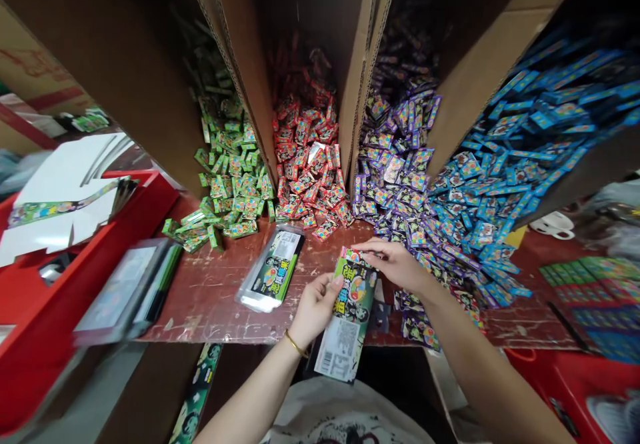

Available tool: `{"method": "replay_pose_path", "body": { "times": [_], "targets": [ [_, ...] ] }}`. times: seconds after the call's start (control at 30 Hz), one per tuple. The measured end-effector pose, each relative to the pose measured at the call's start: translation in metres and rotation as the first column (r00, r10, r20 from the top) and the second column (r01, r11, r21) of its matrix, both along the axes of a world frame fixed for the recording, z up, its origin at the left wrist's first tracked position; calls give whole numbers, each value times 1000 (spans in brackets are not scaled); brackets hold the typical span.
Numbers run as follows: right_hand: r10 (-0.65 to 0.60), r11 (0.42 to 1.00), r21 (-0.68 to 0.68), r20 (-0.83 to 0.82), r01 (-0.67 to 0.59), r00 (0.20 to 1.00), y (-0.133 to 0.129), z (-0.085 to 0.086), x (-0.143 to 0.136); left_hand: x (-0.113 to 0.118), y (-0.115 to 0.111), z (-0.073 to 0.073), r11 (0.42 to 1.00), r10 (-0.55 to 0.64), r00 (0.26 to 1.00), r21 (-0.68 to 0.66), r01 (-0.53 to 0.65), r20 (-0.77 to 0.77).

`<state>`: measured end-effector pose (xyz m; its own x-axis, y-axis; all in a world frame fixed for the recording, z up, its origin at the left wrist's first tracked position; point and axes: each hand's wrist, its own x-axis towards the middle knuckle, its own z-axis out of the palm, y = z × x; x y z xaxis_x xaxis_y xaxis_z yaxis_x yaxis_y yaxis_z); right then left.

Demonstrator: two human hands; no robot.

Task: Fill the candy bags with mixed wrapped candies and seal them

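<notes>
A long green and black printed package (350, 311) stands tilted at the front edge of the red table (215, 297). My left hand (320, 304) grips its left side, thumb on the front. At its top end, my right hand (390, 261) has its fingers bent over the edge, where a bit of red shows. Left of my hands, a similar printed card in a clear plastic sleeve (273, 271) lies on the table. Behind are heaps of small boxes: green (240, 184), red (310, 171), purple (395, 164) and blue (500, 184).
Tall cardboard partitions (245, 77) separate the heaps. A red bin (75, 277) with white cards stands at the left, beside stacked clear sleeves (120, 291). White-handled scissors (553, 224) and rows of coloured boxes (595, 297) lie at the right.
</notes>
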<state>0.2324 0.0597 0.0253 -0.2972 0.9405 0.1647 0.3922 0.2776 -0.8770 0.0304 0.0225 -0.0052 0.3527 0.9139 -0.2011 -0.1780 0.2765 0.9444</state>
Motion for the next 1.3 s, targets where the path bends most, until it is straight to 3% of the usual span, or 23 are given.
{"method": "replay_pose_path", "body": {
  "times": [0.17, 0.3, 0.43, 0.5, 0.57, 0.63, 0.73, 0.83, 1.0, 1.13, 1.3],
  "targets": [
    [-69, 998, -5, -87, 68, 994, 4, -13, -5, 3, 5, 7, 993, 64, 994, -102, -54, 94],
    [-10, 998, -63, -136, 1, 991, 4, -21, -19, 1, 8, 10, 992, 78, 992, -106, -67, 103],
    [31, 999, -32, -97, -35, 995, 6, -20, -23, -6, 11, 7, 996, 62, 996, -66, -58, 57],
    [-148, 989, 11, -31, 148, 989, 13, -22, -7, -14, 13, 5, 995, 89, 996, -41, -88, 30],
    [-419, 907, 73, 90, 414, 903, 22, -29, 20, -24, 16, 2, 986, 166, 986, -17, -166, -8],
    [-557, 830, 128, 219, 542, 801, 33, -38, 47, -33, 18, -2, 969, 246, 969, -10, -247, -30],
    [-533, 844, 164, 351, 510, 770, 48, -54, 59, -42, 16, -8, 954, 296, 955, -53, -296, -14],
    [-506, 861, 214, 430, 460, 747, 67, -65, 39, -43, 12, -11, 953, 296, 955, -72, -296, -9],
    [-454, 891, 233, 452, 389, 768, 91, -54, 21, -47, 7, -8, 953, 296, 955, -64, -295, -4],
    [-428, 902, 216, 358, 373, 830, 79, -43, 39, -53, 6, -10, 946, 317, 948, -76, -315, 9],
    [-382, 924, 142, 264, 355, 886, 46, -65, 24, -49, 2, -15, 947, 314, 949, -70, -314, 2]
  ]
}}
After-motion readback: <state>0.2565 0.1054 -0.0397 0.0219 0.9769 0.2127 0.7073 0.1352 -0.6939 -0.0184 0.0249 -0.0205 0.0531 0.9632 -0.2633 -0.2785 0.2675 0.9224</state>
